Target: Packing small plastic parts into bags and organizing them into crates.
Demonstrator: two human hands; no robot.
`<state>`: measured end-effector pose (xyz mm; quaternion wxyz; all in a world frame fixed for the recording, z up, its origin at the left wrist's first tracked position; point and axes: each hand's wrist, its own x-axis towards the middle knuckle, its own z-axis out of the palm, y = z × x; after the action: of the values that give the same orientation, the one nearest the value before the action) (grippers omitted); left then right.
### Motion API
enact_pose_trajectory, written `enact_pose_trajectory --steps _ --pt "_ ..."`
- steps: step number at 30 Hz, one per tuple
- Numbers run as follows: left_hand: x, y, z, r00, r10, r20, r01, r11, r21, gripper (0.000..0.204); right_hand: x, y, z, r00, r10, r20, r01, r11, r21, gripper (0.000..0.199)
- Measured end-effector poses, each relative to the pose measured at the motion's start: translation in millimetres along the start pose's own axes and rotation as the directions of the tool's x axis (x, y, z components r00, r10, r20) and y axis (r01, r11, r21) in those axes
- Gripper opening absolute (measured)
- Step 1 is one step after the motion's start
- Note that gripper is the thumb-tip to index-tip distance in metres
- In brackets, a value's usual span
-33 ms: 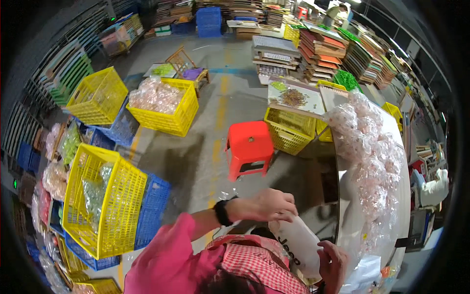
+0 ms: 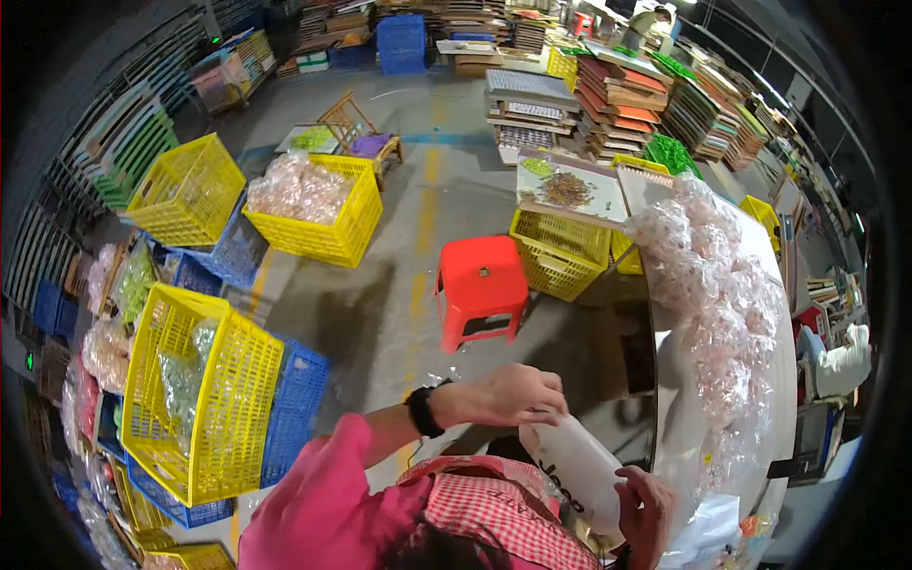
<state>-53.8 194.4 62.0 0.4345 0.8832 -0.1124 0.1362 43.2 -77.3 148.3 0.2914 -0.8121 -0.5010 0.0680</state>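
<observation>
A white, rounded piece with dark printing (image 2: 570, 470), which looks like a bag or sleeve, is stretched between my hands in front of my body. At its upper left end my left hand (image 2: 518, 394) has its fingers curled in and closed on the edge. My right hand (image 2: 648, 508) grips the right side near the lower end, with its fingers bent round the edge. My checked red-and-white apron (image 2: 494, 513) lies just behind it. Whether anything is inside the white piece cannot be seen.
A red stool (image 2: 482, 285) stands ahead. To the right, clear bags with small pinkish pieces (image 2: 727, 332) heap on a long table (image 2: 676, 418). Yellow crates (image 2: 214, 408) stack over blue ones (image 2: 294, 408) at left. A tray (image 2: 598, 195) rests on another yellow crate (image 2: 560, 252).
My left hand has shifted very slightly to the left with its end of the white piece. Both hands keep their hold.
</observation>
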Motion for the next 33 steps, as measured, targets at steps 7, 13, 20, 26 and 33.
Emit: enact_pose_trajectory --steps 7,13,20,26,33 --pt "64 -39 -4 0.998 -0.002 0.059 -0.011 0.977 0.212 0.010 30 80 -5 0.995 0.084 -0.054 -0.089 0.992 -0.095 0.022" --pt "191 -51 14 0.995 0.080 0.063 -0.092 0.974 0.207 0.009 53 167 -28 0.952 0.190 -0.238 -0.223 0.967 -0.120 0.010" --pt "313 -80 92 0.931 0.322 0.170 -0.344 0.930 0.126 0.007 18 234 -30 0.664 0.529 -0.528 -0.625 0.781 -0.003 0.006" --pt "385 -114 158 0.893 0.397 0.212 -0.409 0.913 0.014 0.006 12 284 -24 0.498 0.513 -0.700 -0.736 0.676 -0.028 0.005" --pt "420 -203 224 0.787 0.310 0.534 -0.379 0.925 0.023 0.010 13 370 41 0.360 0.667 -0.652 -0.854 0.517 0.057 0.008"
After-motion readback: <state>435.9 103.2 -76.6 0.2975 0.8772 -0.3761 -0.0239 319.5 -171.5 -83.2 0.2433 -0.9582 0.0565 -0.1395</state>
